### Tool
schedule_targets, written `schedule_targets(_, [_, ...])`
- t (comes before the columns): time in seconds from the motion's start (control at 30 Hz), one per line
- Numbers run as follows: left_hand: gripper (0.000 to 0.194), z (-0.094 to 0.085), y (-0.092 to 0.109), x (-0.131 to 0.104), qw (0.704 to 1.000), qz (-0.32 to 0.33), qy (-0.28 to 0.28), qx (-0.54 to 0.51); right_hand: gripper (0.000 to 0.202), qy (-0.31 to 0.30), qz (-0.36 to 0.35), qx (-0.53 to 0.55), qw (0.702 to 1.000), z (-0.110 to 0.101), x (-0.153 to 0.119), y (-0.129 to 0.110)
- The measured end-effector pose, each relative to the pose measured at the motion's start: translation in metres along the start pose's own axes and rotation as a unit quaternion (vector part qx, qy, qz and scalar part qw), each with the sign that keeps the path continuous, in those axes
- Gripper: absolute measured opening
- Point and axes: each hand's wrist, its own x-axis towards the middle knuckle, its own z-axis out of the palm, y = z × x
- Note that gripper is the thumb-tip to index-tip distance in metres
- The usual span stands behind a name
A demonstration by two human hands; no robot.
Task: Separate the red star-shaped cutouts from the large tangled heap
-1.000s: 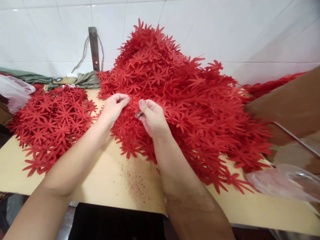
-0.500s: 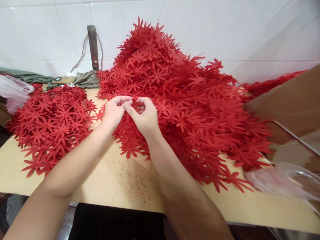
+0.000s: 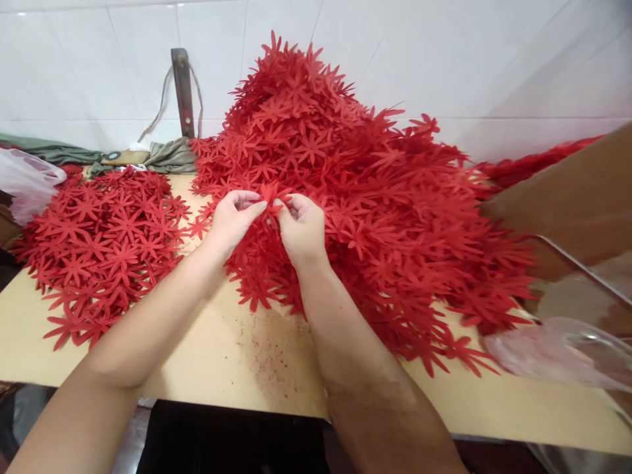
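Note:
Between my two hands is a red flower-shaped cutout (image 3: pixel 270 193) with narrow petals. My left hand (image 3: pixel 236 216) pinches its left side between thumb and fingers. On the other side, my right hand (image 3: pixel 302 227) is closed on it with thumb and forefinger. Behind and to the right rises a large heap of red flower cutouts (image 3: pixel 345 171), which the held one partly blends into. A lower, flatter pile of similar red cutouts (image 3: pixel 108 243) lies left of my left forearm.
The pale wooden table (image 3: pixel 197 362) has red specks near its front. A cardboard box (image 3: pixel 567 197) and a clear plastic bag (image 3: pixel 553 352) stand at the right. At left are another plastic bag (image 3: pixel 32 181) and grey-green cloth (image 3: pixel 170 158). A metal bracket (image 3: pixel 183 92) stands against the tiled wall.
My hands have moved apart a little, the right one shifting to the right. The red cutout between them, mostly hidden by my fingers before, now shows its petals spread.

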Motion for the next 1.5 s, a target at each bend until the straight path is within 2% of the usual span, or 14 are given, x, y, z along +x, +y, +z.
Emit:
schedule_targets(0.13, [0.017, 0.001, 0.001, -0.001, 0.999, 0.001, -0.035, 0.007, 0.015, 0.039, -0.098, -0.093, 0.99, 0.001, -0.003, 0.0])
schedule_targets(0.2, [0.02, 0.0, 0.001, 0.0, 0.998, -0.017, -0.058, -0.007, 0.016, 0.045, -0.112, -0.1, 0.988, 0.003, -0.003, 0.001])
schedule_targets(0.27, [0.022, 0.0, 0.0, 0.002, 0.997, -0.018, -0.069, -0.01, 0.017, 0.043, -0.089, -0.075, 0.992, 0.005, -0.003, 0.003])
schedule_targets(0.33, [0.023, -0.003, -0.003, 0.006, 0.997, 0.01, -0.073, 0.002, 0.016, 0.048, -0.056, -0.037, 0.997, 0.006, 0.0, 0.005])
schedule_targets(0.47, [0.024, -0.012, -0.01, 0.02, 0.995, 0.083, -0.041, 0.041, 0.008, 0.144, -0.005, 0.021, 0.989, -0.005, 0.011, 0.011])
schedule_targets(0.57, [0.018, -0.018, -0.015, 0.027, 0.993, 0.104, -0.033, 0.053, 0.004, 0.198, -0.008, 0.009, 0.98, -0.017, 0.02, 0.015])
schedule_targets(0.7, [0.01, -0.02, -0.019, 0.03, 0.989, 0.122, -0.047, 0.066, 0.031, 0.184, -0.076, -0.092, 0.976, -0.023, 0.022, 0.018])
schedule_targets(0.8, [0.016, -0.02, -0.022, 0.031, 0.982, 0.153, -0.024, 0.106, 0.045, 0.179, -0.148, -0.208, 0.95, -0.02, 0.015, 0.013])
schedule_targets(0.87, [0.024, -0.02, -0.021, 0.03, 0.964, 0.203, 0.006, 0.169, 0.045, 0.164, -0.205, -0.281, 0.923, -0.019, 0.009, 0.006])
schedule_targets(0.93, [0.027, -0.02, -0.018, 0.027, 0.929, 0.275, 0.02, 0.245, 0.039, 0.141, -0.261, -0.31, 0.903, -0.016, 0.004, 0.0])
schedule_targets(1.03, [0.034, -0.019, -0.014, 0.019, 0.878, 0.336, -0.01, 0.341, 0.031, 0.113, -0.309, -0.288, 0.899, -0.01, -0.002, -0.003])
schedule_targets(1.2, [0.044, -0.02, -0.017, 0.015, 0.842, 0.261, -0.062, 0.468, 0.03, 0.073, -0.329, -0.293, 0.895, 0.002, -0.007, 0.005])
schedule_targets(1.37, [0.045, -0.025, -0.015, 0.015, 0.817, 0.256, -0.064, 0.512, 0.033, 0.031, -0.34, -0.316, 0.885, 0.011, -0.015, 0.011])
schedule_targets(1.5, [0.048, -0.032, -0.019, 0.013, 0.765, 0.23, -0.077, 0.597, 0.038, -0.02, -0.278, -0.388, 0.879, 0.02, -0.026, 0.013])
